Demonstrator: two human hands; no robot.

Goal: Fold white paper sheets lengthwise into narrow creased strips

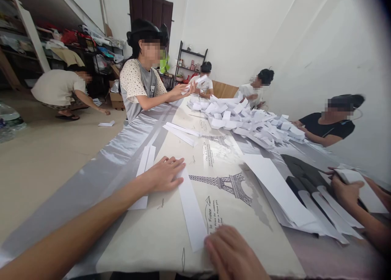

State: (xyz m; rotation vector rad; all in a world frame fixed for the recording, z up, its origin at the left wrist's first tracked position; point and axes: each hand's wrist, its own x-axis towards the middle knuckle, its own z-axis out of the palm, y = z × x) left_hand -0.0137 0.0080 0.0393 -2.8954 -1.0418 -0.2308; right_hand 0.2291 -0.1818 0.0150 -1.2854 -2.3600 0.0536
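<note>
Paper strip (192, 213) lies flat on worktop (146, 239), between hands. Left hand (163, 176) palm down, fingers loosely spread, fingertips at strip's far end. Right hand (233, 251) curled at near end, seemingly touching corner; whether it pinches paper, cannot tell. Hands apart. Best handling: light, even pressure, strip straight and uncreased, loose strips (142, 160) beside left hand kept clear.

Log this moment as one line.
left hand: on far end of paper strip; right hand: at its near end; paper strip: flat on tablecloth; paper pile: farther off
</note>
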